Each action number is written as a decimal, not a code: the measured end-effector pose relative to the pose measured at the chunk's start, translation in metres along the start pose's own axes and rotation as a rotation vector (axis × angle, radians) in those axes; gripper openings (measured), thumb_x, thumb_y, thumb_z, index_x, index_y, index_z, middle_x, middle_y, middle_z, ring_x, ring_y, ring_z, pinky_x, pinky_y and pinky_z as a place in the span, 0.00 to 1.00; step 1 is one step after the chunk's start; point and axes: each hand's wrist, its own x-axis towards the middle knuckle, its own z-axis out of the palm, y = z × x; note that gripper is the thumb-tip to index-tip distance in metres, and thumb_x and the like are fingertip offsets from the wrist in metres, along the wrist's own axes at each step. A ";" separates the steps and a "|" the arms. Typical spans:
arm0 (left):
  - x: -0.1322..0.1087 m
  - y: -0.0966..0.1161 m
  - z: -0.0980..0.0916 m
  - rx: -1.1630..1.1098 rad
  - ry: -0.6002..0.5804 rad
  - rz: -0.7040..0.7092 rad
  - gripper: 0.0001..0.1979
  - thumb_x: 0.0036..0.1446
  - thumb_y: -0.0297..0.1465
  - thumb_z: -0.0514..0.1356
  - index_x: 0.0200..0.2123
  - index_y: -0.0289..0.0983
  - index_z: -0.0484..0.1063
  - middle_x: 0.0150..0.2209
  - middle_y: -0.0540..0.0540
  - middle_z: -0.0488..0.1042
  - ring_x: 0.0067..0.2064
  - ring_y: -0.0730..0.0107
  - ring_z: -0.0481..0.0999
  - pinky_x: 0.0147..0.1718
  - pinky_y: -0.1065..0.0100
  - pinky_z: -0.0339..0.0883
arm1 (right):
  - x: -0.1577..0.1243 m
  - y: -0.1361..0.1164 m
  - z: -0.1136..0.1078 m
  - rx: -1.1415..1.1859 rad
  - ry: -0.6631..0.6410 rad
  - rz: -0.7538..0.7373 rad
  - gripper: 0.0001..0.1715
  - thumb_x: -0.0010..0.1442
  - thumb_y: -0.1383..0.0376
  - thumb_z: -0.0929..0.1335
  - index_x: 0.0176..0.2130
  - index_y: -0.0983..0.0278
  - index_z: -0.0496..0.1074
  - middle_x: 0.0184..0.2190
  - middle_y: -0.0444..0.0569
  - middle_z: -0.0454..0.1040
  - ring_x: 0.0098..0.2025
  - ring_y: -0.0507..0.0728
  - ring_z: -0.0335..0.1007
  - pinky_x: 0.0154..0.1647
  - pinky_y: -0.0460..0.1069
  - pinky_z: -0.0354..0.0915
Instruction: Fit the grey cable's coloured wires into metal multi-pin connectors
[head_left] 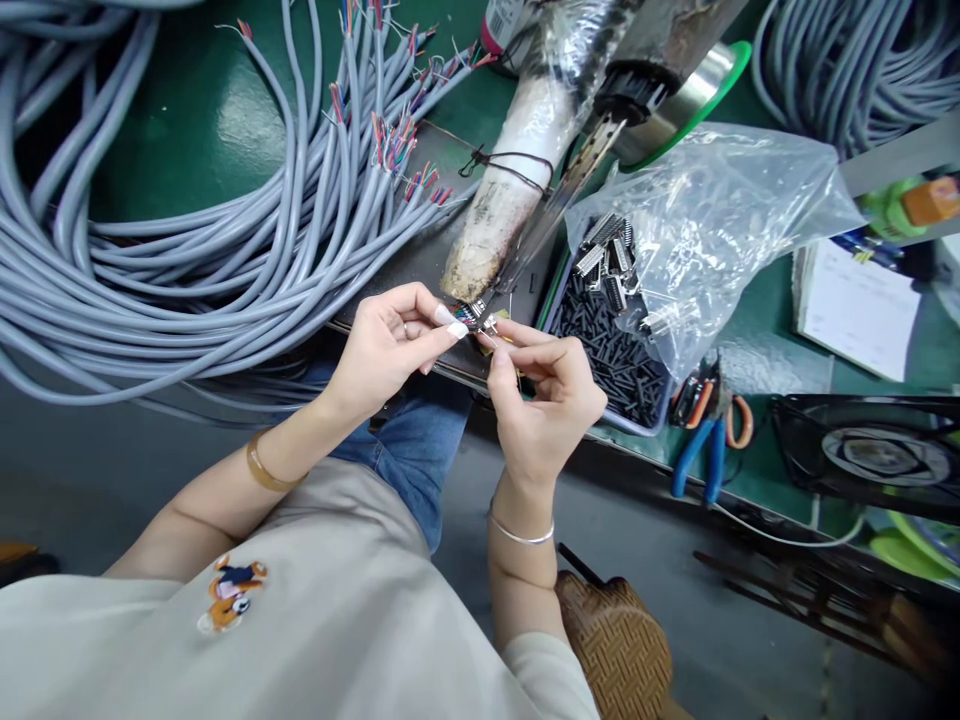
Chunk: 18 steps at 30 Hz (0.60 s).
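Note:
My left hand (390, 345) is closed in a pinch on the coloured wires (463, 315) of a cable end. Right beside those fingertips sits a small metal connector (478, 308), partly hidden. My right hand (544, 390) is closed too, thumb and forefinger pinched around a thin wire (491, 341) at the connector's right side; I cannot make out what kind of wire it is. Just above both hands, a soldering iron (559, 195) slants down towards the connector. Alongside it a plastic-wrapped, scorched white tube (502, 205) is tied with dark wire.
Grey cables (247, 240) with stripped ends cover the bench's left. A bin (651, 428) at right holds black sleeves (611, 350) and metal connectors (616, 262) in a plastic bag (735, 210). Farther right are pliers (705, 450), a notepad (855, 305) and a fan (885, 450). A solder spool (686, 110) stands behind.

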 end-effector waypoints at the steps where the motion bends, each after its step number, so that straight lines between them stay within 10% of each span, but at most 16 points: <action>1: 0.000 0.000 0.000 -0.001 -0.001 0.002 0.17 0.45 0.34 0.77 0.25 0.35 0.71 0.22 0.54 0.72 0.18 0.85 0.65 0.16 0.79 0.57 | 0.000 0.000 0.000 -0.010 -0.003 0.003 0.06 0.63 0.68 0.72 0.34 0.61 0.70 0.45 0.49 0.84 0.44 0.56 0.84 0.44 0.51 0.80; 18: 0.002 0.001 -0.002 -0.015 -0.016 -0.034 0.19 0.43 0.35 0.78 0.25 0.34 0.71 0.23 0.53 0.73 0.17 0.85 0.66 0.15 0.79 0.57 | 0.008 -0.004 -0.001 -0.161 -0.023 -0.158 0.05 0.63 0.70 0.73 0.36 0.60 0.76 0.40 0.44 0.84 0.42 0.54 0.83 0.42 0.48 0.79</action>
